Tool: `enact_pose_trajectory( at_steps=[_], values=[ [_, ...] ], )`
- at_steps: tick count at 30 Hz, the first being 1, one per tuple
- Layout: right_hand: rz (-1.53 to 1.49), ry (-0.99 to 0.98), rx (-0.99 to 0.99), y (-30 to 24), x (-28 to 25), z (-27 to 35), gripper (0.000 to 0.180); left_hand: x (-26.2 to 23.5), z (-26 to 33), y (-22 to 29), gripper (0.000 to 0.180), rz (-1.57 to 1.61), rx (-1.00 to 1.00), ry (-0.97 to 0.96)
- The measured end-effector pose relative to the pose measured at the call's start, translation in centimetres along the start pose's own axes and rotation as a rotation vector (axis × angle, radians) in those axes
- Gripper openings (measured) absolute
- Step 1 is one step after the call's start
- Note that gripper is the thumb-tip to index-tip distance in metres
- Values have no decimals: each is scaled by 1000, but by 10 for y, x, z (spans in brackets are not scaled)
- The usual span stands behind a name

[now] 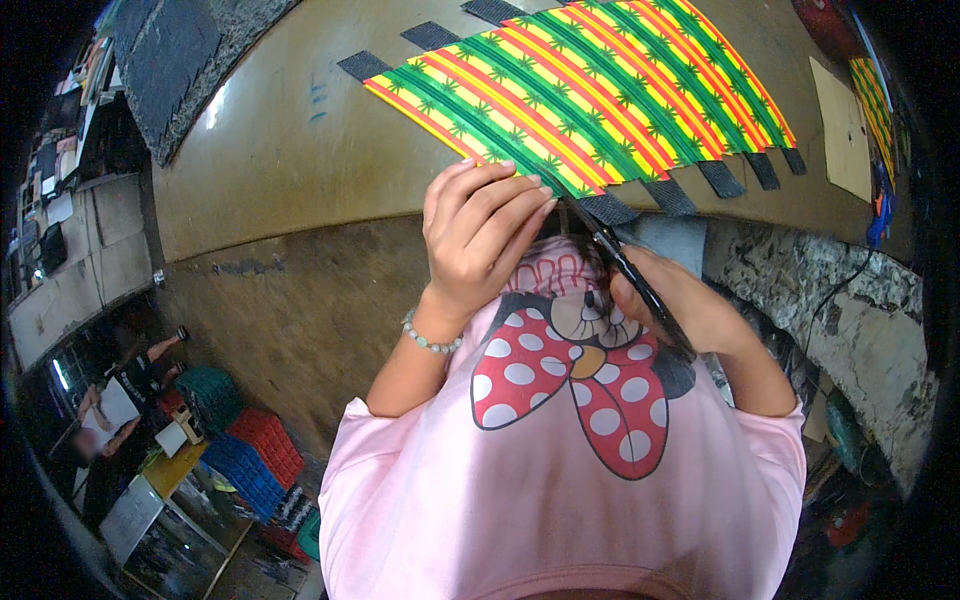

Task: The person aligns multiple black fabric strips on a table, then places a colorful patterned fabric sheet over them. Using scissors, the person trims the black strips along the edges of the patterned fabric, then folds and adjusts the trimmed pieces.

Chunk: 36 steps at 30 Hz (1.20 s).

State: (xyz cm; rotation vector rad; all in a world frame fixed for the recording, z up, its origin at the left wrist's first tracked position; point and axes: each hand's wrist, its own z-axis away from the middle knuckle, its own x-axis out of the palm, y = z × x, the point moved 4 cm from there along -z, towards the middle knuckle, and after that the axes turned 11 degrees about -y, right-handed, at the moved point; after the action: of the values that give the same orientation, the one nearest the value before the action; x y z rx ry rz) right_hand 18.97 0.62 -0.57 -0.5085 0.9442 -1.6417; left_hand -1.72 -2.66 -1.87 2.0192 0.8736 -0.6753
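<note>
A sheet or row of joined strips, striped green, yellow and red with leaf prints, lies over the far part of the table. Black textured bands stick out past its ends, one black band near my hands. My left hand is on the sheet's near left corner, fingers close together at its edge. In my right hand is a pair of black scissors, slanting up and left. Their tips reach the sheet's near edge beside my left fingertips. My right fingers are partly hidden.
The brown table curves across the view. A dark rough slab rests at its left end, and a tan card at its right. Stacked plastic crates stand on the floor lower left, near another person holding something white.
</note>
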Motion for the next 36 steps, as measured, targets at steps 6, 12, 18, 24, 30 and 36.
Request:
enact_pose_trajectory(
  at_steps=[6, 12, 18, 24, 30, 36],
  values=[
    [-56, 39, -15, -5, -1, -3, 54, 1, 1, 0, 22, 0, 0, 10],
    [-28, 102, 55, -4, 1, -4, 57, 1, 1, 1, 21, -8, 1, 13],
    [6, 70, 157, -1, -1, -5, 61, 1, 2, 0, 21, -20, 6, 6],
    [-79, -56, 9, 16, 3, -4, 55, 4, 1, 1, 20, -19, -7, -13],
    [-117, -338, 21, 65, -10, 45, 46, -33, -33, 1, 18, 233, -161, -230],
    [11, -215, -128, 88, -17, 82, 47, 36, -185, -31, 37, 86, 119, -562]
  ],
)
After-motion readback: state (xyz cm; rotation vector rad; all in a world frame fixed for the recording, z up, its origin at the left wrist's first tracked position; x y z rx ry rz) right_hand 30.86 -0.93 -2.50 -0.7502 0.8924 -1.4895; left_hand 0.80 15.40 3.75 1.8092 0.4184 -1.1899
